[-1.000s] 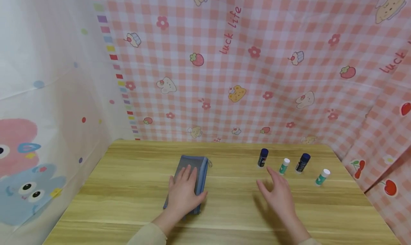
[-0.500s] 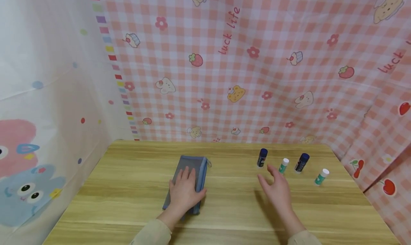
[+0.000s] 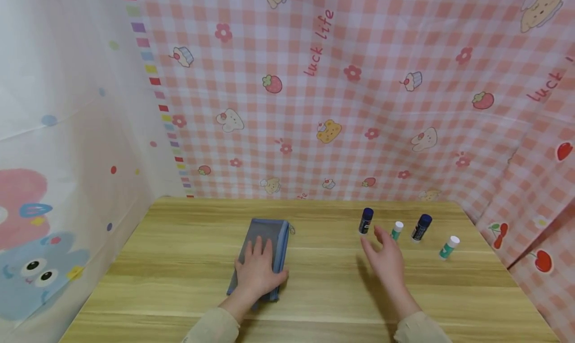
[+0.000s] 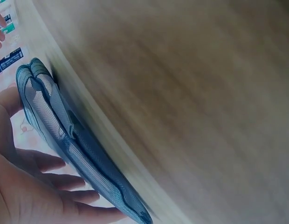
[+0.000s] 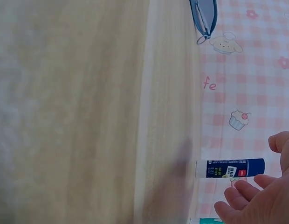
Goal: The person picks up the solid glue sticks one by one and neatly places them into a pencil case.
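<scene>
Your left grip [image 3: 257,273] lies spread on the blue pouch [image 3: 267,228] while your right grip [image 3: 388,261], open and empty, seems poised to take the glue stick [image 3: 366,222] standing nearest the pouch's right, so next likely calls for pinching it.

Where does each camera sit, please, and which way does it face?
Head: worn on the head, facing forward and down at the light-brown wood-grain table; left hand, right hand and beige fabric sleeves show.
Left wrist: on that wrist, facing the soft blue mesh pouch; the left hand shows, and part of the right.
Right wrist: on that wrist, facing past the right hand, which shows, to a dark-blue cylindrical glue stick.
Shared: the head and right wrist views both show the right hand, pouch and glue stick.
</scene>
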### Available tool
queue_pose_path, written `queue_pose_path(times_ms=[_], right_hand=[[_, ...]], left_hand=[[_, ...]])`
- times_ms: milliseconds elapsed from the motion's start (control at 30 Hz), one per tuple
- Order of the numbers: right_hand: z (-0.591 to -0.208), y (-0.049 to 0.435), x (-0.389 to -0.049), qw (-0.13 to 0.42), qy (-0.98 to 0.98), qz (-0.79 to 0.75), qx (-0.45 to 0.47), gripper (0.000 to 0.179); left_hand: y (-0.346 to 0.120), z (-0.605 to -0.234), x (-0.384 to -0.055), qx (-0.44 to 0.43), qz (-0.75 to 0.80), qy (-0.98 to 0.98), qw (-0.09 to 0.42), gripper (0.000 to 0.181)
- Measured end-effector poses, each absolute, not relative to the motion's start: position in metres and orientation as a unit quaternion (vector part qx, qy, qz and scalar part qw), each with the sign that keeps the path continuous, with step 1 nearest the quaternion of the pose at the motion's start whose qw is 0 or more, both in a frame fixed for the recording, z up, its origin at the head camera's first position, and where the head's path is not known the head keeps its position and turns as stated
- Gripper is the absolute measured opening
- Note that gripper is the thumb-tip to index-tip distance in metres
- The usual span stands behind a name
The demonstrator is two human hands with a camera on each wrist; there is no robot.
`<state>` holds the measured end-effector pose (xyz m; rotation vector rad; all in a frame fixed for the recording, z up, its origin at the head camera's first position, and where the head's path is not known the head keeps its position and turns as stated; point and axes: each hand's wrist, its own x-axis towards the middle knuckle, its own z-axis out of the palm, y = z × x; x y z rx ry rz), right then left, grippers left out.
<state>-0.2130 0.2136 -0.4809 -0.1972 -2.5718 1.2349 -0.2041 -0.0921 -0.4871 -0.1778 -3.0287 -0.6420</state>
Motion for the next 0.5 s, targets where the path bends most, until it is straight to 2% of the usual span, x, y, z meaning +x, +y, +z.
queue_pose_path(times_ms=[167,367,500], right_hand=[[-0.480,0.214,-0.218,0.139,-0.886,0.435,-0.076,0.059],[-0.483,0.215,-0.224,0.137,-0.884,0.440,-0.081,0.059],[-0.485,0.215,-0.228,0.139,-0.881,0.445,-0.081,0.060]], left_hand=[[-0.093,-0.487,-0.203,-0.058,-0.207,-0.976,0.018,0.079],[-0.093,-0.487,-0.202,-0.057,-0.210,-0.976,0.021,0.060],[-0.092,-0.486,-0.202,-0.055,-0.211,-0.976,0.026,0.054]])
